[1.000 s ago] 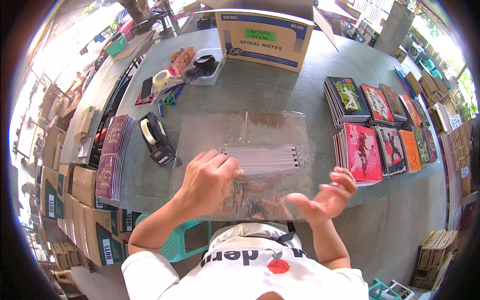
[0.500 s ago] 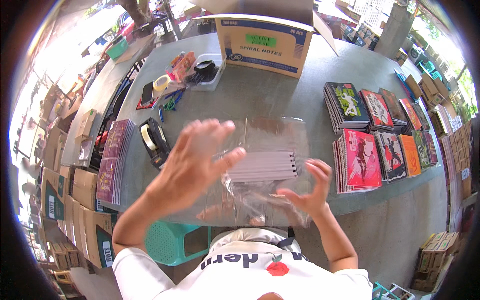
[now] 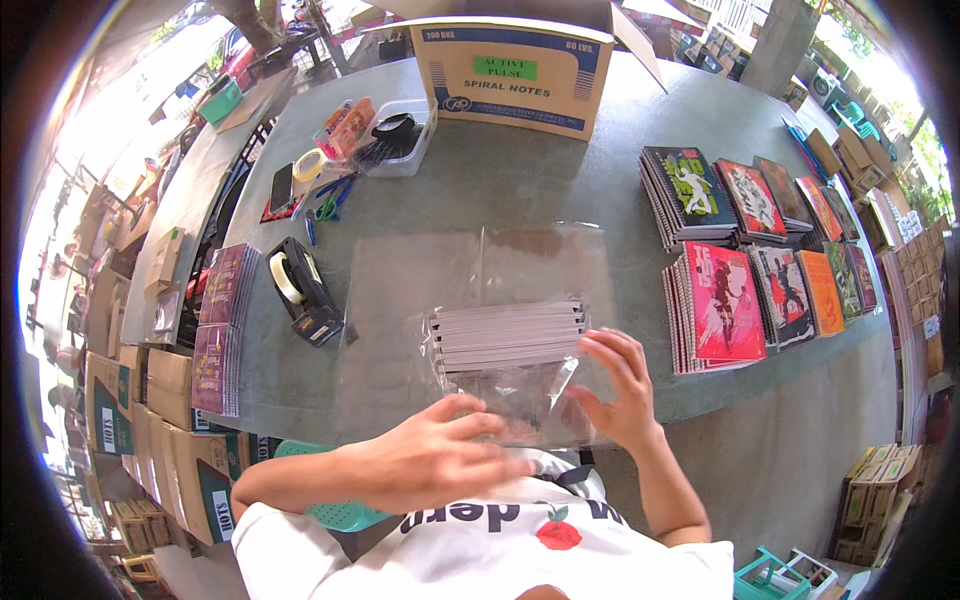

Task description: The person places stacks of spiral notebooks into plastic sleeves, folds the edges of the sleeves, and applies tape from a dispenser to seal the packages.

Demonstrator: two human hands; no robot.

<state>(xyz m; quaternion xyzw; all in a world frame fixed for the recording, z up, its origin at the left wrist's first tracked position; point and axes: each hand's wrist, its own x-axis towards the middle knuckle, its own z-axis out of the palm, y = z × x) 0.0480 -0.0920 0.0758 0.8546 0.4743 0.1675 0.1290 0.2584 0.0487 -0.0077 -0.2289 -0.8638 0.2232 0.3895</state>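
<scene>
A stack of spiral notebooks [image 3: 510, 335] lies at the table's near middle, edges up toward me, with clear plastic film around it. More of the clear plastic sheet [image 3: 415, 275] spreads flat under and beyond the stack. My left hand [image 3: 450, 455] is over the near edge of the film, close to my shirt, its fingers stretched out and slightly blurred. At the stack's right end, my right hand [image 3: 622, 390] is cupped with thumb and fingers apart, beside the film's folded edge. Neither hand visibly grips anything.
A tape dispenser [image 3: 300, 290] stands left of the film, near stacked purple notebooks [image 3: 225, 330]. Behind are a phone [image 3: 282, 187], scissors [image 3: 328, 205] and a plastic tub [image 3: 405, 160]. A cardboard box [image 3: 510, 85] stands at the back; several notebook piles [image 3: 715, 300] sit right.
My left hand has moved down toward me from above the film's left side to its near edge. The right hand stays by the stack's right end, slightly lower.
</scene>
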